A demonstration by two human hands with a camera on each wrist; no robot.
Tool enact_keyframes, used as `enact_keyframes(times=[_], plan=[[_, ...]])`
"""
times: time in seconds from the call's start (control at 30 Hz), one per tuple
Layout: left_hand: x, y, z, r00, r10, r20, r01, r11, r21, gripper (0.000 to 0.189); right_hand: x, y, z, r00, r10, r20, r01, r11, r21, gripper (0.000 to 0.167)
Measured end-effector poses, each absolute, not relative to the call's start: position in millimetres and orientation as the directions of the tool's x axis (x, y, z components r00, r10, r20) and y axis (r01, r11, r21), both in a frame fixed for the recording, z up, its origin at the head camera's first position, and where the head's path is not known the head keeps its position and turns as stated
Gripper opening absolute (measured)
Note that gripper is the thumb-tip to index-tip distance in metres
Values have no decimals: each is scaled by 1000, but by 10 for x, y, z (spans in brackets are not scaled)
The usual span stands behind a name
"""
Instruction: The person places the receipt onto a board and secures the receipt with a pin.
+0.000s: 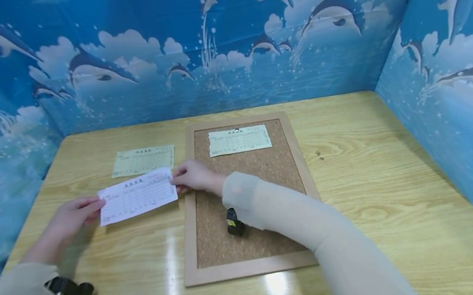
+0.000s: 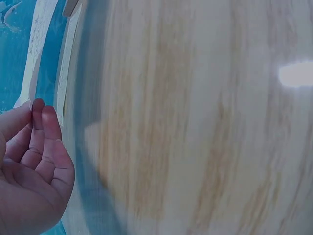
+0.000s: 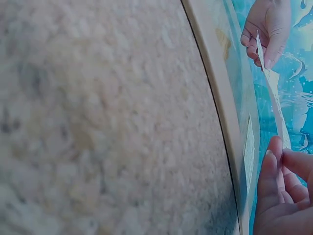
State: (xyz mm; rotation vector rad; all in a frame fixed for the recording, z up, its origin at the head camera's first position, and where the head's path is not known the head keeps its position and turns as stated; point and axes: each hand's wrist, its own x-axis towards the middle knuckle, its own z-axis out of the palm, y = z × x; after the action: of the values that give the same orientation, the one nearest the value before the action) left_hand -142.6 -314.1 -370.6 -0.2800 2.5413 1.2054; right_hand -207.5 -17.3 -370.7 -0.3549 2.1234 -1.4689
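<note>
A white printed form slip (image 1: 137, 197) is stretched between both hands, left of the corkboard. My left hand (image 1: 74, 215) pinches its left edge between thumb and fingers. At the slip's right edge, my right hand (image 1: 195, 176) pinches it, the wrist passing over the corkboard (image 1: 248, 244). In the right wrist view the slip (image 3: 275, 100) is seen nearly edge-on with a hand at each end. A pale green slip (image 1: 145, 159) lies on the table just behind the white one. Another green slip (image 1: 239, 142) is at the top of the corkboard, with a pin (image 1: 237, 129) at its upper edge.
The wood-grain table (image 1: 379, 189) carries the framed corkboard near its middle. A few tiny dark pieces (image 1: 319, 155) lie to the board's right. A dolphin-printed backdrop (image 1: 228, 79) rises behind and at both sides. Each wrist wears a black device (image 1: 234, 222).
</note>
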Motion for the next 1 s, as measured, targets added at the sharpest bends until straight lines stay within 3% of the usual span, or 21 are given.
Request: enact_keyframes(times=[0.43, 1.0], plan=[[-1391, -3023, -3734, -950, -22, -313, -287, 464, 838, 58, -2030, -39, -3665, -810, -495, -314, 147, 347, -926, 14], [-1426, -2807, -3642, -931, -66, -358, -324, 602, 730, 61, -1998, 165, -3577, -806, -498, -321, 154, 347, -925, 15]])
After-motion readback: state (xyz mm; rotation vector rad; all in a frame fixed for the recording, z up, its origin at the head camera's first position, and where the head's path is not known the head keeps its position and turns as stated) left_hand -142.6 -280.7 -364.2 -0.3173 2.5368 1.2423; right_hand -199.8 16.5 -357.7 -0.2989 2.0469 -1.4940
